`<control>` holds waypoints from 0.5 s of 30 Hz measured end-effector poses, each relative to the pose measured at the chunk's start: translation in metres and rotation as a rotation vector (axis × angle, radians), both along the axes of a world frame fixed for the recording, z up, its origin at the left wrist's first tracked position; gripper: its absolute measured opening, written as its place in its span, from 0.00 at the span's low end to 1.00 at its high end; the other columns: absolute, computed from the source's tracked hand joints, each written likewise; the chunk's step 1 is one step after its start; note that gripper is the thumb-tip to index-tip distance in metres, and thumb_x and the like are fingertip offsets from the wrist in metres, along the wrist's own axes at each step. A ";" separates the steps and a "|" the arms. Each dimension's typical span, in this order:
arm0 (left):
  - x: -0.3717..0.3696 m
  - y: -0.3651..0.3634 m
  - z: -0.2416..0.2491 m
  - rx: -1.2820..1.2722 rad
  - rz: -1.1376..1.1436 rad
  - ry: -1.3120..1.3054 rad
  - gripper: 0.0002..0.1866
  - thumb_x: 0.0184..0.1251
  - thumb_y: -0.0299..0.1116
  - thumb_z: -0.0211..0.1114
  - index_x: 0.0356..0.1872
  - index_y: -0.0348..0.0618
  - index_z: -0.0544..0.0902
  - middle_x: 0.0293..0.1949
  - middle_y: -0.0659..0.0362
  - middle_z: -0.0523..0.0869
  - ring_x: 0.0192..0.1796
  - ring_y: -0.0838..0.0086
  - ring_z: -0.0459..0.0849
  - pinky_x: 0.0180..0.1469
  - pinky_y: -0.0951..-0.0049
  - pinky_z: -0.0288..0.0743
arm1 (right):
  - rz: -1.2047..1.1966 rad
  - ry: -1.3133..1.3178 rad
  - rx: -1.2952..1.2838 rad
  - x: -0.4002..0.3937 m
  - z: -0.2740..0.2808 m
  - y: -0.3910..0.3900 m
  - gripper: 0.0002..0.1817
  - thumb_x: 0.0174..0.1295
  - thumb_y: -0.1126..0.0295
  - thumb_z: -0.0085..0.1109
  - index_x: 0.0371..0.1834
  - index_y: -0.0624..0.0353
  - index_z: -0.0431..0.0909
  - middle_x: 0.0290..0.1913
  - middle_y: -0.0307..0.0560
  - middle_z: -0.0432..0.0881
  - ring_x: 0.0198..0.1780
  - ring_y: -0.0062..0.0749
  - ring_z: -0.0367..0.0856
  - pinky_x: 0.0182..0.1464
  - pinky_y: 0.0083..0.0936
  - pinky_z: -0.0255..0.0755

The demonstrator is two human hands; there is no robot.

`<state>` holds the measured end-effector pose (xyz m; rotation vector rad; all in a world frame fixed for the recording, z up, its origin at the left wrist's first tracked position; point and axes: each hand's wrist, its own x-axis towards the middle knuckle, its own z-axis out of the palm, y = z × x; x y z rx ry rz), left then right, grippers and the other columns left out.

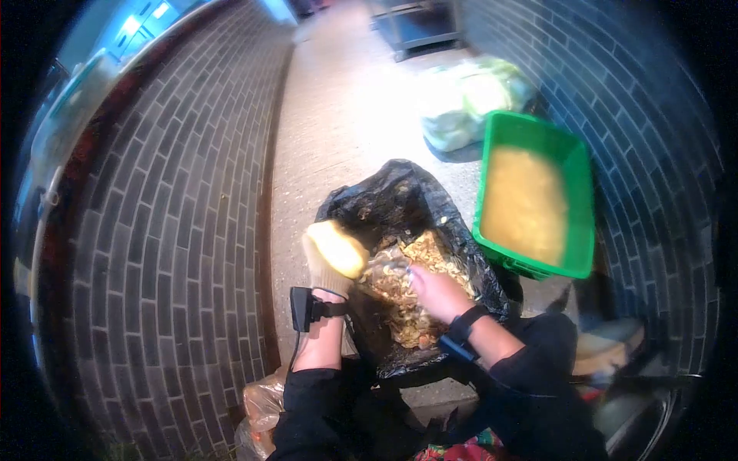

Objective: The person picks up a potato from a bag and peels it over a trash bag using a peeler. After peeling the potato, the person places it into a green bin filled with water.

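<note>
The fingers of the left hand (327,265), in a pale glove, are clamped around a peeled yellow potato (338,247), held just above the near-left rim of a black bag (400,196). The fingers of the right hand (436,290) are curled together low over the peelings (407,296); the blur hides whether they grip anything, so I cannot tell. Each wrist carries a dark strap, and the left one has a small black device (300,309) on it.

The black bag lies open on the floor between the person's knees, and its mouth is filled with a heap of tan peelings. The right hand sits on top of that heap.

Just beyond and to the right, touching the bag's edge, stands a green plastic crate (573,154) holding cloudy yellowish water; what is under the surface is unclear.

Farther back on the pavement lies a pale translucent sack (469,100) with greenish contents, beside the brick wall (638,115).
</note>
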<state>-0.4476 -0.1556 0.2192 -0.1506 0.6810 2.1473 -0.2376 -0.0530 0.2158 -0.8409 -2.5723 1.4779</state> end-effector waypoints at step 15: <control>0.041 -0.014 -0.008 -0.152 -0.426 0.239 0.28 0.73 0.62 0.44 0.52 0.50 0.77 0.40 0.55 0.83 0.38 0.65 0.83 0.41 0.63 0.80 | -0.054 0.291 -0.205 0.012 0.022 0.032 0.25 0.67 0.53 0.54 0.60 0.57 0.74 0.44 0.58 0.84 0.45 0.46 0.84 0.49 0.34 0.74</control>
